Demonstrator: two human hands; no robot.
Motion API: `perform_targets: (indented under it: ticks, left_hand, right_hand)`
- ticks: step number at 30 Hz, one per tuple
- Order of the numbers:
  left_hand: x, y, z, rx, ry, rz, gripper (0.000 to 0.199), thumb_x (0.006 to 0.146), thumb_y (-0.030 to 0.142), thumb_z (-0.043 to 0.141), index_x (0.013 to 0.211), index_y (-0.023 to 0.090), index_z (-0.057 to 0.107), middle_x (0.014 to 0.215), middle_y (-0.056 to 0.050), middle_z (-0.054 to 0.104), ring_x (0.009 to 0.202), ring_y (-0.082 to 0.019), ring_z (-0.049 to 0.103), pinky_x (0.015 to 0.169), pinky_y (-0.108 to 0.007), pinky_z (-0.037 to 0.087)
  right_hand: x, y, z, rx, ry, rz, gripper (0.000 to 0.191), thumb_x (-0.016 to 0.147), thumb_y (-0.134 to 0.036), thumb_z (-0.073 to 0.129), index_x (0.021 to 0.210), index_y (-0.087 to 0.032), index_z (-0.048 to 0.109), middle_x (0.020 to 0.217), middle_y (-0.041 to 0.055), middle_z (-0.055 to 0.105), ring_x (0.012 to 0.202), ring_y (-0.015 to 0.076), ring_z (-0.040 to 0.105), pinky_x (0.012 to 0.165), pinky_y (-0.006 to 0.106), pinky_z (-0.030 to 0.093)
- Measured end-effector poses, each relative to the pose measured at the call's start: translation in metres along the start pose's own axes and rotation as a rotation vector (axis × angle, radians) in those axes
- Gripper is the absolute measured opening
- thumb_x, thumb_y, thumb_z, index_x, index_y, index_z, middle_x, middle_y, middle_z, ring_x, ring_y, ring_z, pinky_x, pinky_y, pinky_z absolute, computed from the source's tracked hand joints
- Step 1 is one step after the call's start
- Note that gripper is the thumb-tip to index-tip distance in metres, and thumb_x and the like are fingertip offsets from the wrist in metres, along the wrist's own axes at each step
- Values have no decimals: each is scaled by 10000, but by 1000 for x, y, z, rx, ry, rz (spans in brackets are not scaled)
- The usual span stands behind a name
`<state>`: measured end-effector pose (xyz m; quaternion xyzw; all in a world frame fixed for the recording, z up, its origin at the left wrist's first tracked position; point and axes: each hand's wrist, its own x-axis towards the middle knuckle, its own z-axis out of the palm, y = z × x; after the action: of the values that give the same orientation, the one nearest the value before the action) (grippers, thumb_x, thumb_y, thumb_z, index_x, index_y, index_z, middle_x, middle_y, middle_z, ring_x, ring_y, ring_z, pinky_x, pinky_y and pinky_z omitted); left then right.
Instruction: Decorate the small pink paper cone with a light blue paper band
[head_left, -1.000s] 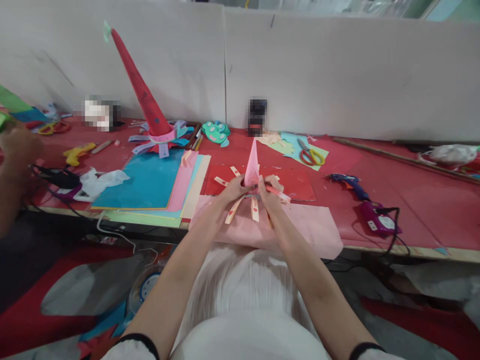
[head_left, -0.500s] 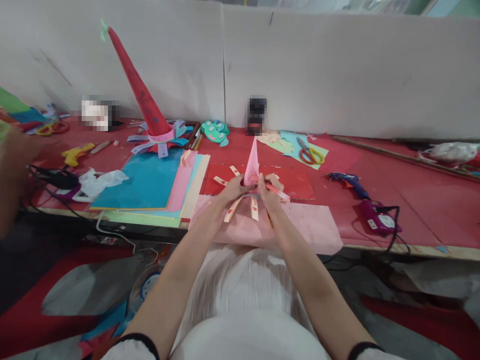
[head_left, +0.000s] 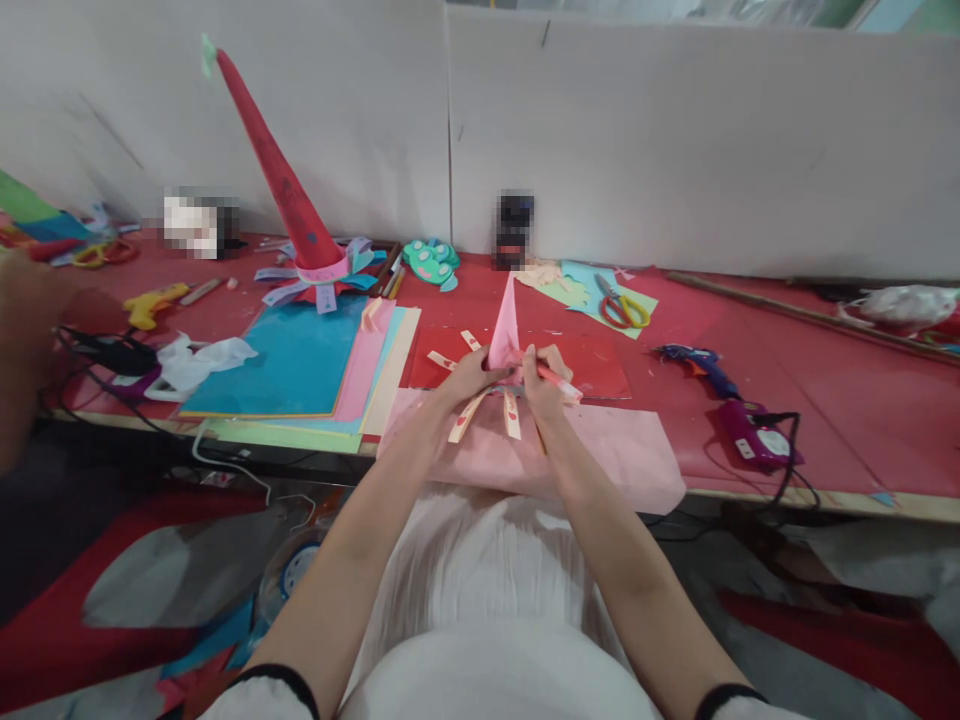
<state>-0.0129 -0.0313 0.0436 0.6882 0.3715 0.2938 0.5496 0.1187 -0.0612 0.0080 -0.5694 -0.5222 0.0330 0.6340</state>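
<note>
A pink paper cone stands upright in front of me, with cream paper strips bearing red marks fanning out from its base. My left hand grips the cone low on its left side. Held in my right hand is a pinkish-red marker pen, its tip end against or very near the cone's right face. Fingers partly hide the cone's base. Beneath lie a red sheet and a folded pale pink sheet that hangs over the table edge.
Coloured paper sheets are stacked to the left, behind them a tall red paper hat. Scissors lie on scraps at the back. On the right are a blue glue gun and a purple power socket. Another person's arm shows far left.
My right hand has shifted slightly to the right with the marker pen. My left hand keeps its grip on the cone. The other person's arm at far left has moved a little.
</note>
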Motion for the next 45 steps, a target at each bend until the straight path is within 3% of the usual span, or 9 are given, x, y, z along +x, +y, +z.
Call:
perform_targets:
  ticks: [7, 14, 20, 30, 36, 45]
  left_hand:
    - [1, -7, 0, 16, 41, -16, 403, 731, 373, 663, 1047, 129, 604, 939, -94, 663, 826, -201, 617, 749, -343, 516]
    - [2, -2, 1, -61, -51, 50, 438, 736, 375, 657, 1102, 146, 581, 980, -80, 663, 848, -185, 616, 773, -333, 514]
    - [4, -17, -1, 23, 51, 28, 413, 703, 381, 690, 1018, 131, 596, 883, -72, 660, 828, -191, 600, 760, -323, 503]
    - [10, -27, -2, 32, 74, 25, 416, 664, 339, 718, 1004, 128, 605, 883, -77, 662, 832, -206, 600, 755, -328, 501]
    - [9, -18, 0, -45, -19, 66, 398, 704, 343, 675, 1036, 133, 611, 926, -76, 669, 839, -200, 610, 754, -332, 506]
    - [5, -12, 0, -73, -23, 50, 408, 703, 332, 683, 1052, 132, 616, 943, -86, 676, 874, -215, 615, 771, -344, 510]
  right_hand:
    - [0, 0, 0, 6, -21, -19, 417, 851, -502, 414, 553, -231, 308, 452, -52, 399, 427, 83, 368, 455, 228, 343]
    - [-1, 3, 0, -3, -44, -9, 393, 837, -469, 432, 549, -232, 307, 466, -48, 402, 449, 91, 374, 484, 233, 361]
    - [-2, -1, -1, -28, -76, 9, 373, 827, -435, 459, 546, -227, 330, 466, -56, 381, 453, 88, 360, 497, 231, 352]
    - [-4, 3, -1, -31, -136, -28, 355, 815, -396, 480, 544, -222, 333, 455, -66, 365, 452, 81, 350, 490, 225, 331]
    - [-4, 3, 1, -4, -134, -37, 361, 801, -409, 485, 540, -221, 319, 454, -69, 356, 440, 76, 332, 481, 228, 317]
    - [-5, -1, 1, 28, -119, -17, 386, 800, -431, 505, 535, -220, 320, 452, -67, 377, 434, 72, 349, 468, 225, 319]
